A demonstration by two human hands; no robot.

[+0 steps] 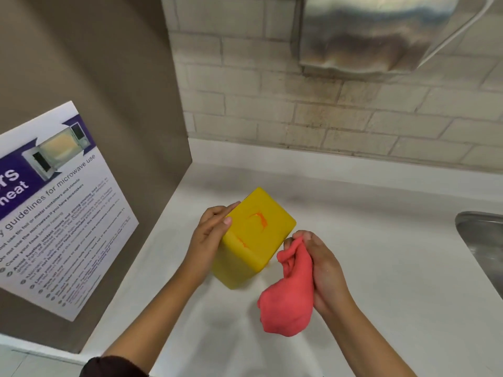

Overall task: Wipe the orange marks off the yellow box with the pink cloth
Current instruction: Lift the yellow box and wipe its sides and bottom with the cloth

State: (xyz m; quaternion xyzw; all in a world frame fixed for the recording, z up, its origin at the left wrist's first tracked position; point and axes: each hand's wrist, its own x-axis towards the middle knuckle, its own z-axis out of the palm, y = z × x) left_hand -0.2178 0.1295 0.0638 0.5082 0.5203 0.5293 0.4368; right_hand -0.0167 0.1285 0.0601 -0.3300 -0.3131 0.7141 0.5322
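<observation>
A yellow box [255, 238] stands on the white counter [367, 268], its top face tilted toward me. Orange marks [260, 217] streak that top face, with a fainter smear near its front left edge. My left hand [209, 235] grips the box's left side, thumb on the top edge. My right hand [324, 270] is just right of the box and holds a bunched pink cloth [288, 300], which hangs down from my fingers. The cloth's upper end sits close to the box's right corner without touching the marks.
A brown panel with a microwave guidelines poster [54, 213] stands to the left. A tiled wall runs behind, with a steel dispenser [375, 31] mounted above. A steel sink [481, 248] edge is at the right.
</observation>
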